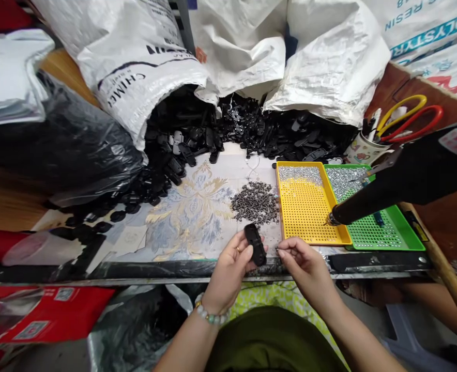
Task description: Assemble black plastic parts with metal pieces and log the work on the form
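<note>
My left hand [234, 263] is closed around a black oblong plastic part [255, 245], held above the table's front edge. Close by on the right, my right hand [299, 258] pinches with thumb and forefinger; a tiny dark bit shows at the fingertips, too small to name. Just beyond both hands lies a heap of small dark metal pieces [255, 202]. A yellow perforated tray [309, 217] with small silvery pieces at its far end stands to the right of the heap. Beside it is a green tray [402, 232] with similar silvery pieces.
A black powered screwdriver [383, 188] reaches in from the right over both trays. White sacks [143, 67] spill black plastic parts [189, 137] along the back. A cup [364, 150] with scissors [407, 116] stands back right. Another person's arm [426, 305] shows at lower right.
</note>
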Demonstrator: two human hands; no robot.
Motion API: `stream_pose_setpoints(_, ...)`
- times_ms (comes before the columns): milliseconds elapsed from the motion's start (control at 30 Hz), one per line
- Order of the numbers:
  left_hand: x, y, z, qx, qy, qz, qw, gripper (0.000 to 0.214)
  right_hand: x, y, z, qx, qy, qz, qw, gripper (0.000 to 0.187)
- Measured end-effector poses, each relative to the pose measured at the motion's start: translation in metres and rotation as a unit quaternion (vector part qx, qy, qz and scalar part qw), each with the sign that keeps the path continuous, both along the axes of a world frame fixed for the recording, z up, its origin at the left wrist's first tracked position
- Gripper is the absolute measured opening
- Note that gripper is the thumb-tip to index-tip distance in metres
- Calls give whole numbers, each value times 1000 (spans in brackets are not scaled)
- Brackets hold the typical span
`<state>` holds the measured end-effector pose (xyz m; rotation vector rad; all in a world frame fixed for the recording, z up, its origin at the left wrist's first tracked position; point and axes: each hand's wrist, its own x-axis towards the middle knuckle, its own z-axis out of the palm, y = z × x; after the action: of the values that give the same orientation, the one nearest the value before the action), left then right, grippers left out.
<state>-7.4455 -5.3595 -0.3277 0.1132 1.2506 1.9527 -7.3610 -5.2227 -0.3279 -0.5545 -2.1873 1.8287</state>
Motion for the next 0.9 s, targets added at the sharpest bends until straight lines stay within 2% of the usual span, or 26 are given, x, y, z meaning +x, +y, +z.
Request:
stream_pose_setpoints(133, -8, -4, -3, -26, 33, 18, 999, 39, 6, -5, -4, 49, -12, 16, 999, 12)
stream_pose_setpoints(200, -19, -12, -8, -84, 100, 24, 991, 42, 7, -5, -2, 110, 16, 15, 994, 10)
stream_pose_setpoints(233, -28, -17, -11, -135, 161, 28, 977, 42, 9, -3, -1, 151, 39, 8, 988, 8)
stream_pose_setpoints(267, -38, -24, -14, -195, 232, 34, 952, 42, 10, 0, -1, 197, 67, -1, 978, 8)
stream_pose_setpoints(333, -64, -38, -19, -313, 361, 51, 877, 40, 13, 10, -3, 289, 125, -20, 949, 12)
stream_pose_setpoints(400, -92, -52, -20, -387, 425, 69, 815, 39, 15, 22, -9, 364, 173, -38, 914, 17)
stream_pose_setpoints(500, -127, -64, -15, -443, 463, 81, 763, 31, 20, 42, -22, 438, 215, -62, 870, 21)
stream_pose_setpoints(600, -159, -60, -5, -480, 501, 84, 715, 24, 27, 58, -38, 487, 225, -79, 840, 19)
stream_pose_setpoints(667, -183, -45, 2, -496, 518, 90, 691, 22, 29, 67, -51, 534, 232, -68, 810, 17)
stream_pose_setpoints(733, -207, -17, 7, -503, 529, 94, 677, 22, 30, 74, -65, 581, 246, -47, 774, 18)
stream_pose_setpoints(800, -230, 23, 9, -501, 536, 92, 673, 23, 28, 79, -75, 607, 262, -27, 750, 17)
stream_pose_setpoints(900, -256, 94, 9, -493, 530, 85, 685, 28, 24, 79, -78, 618, 267, -33, 739, 16)
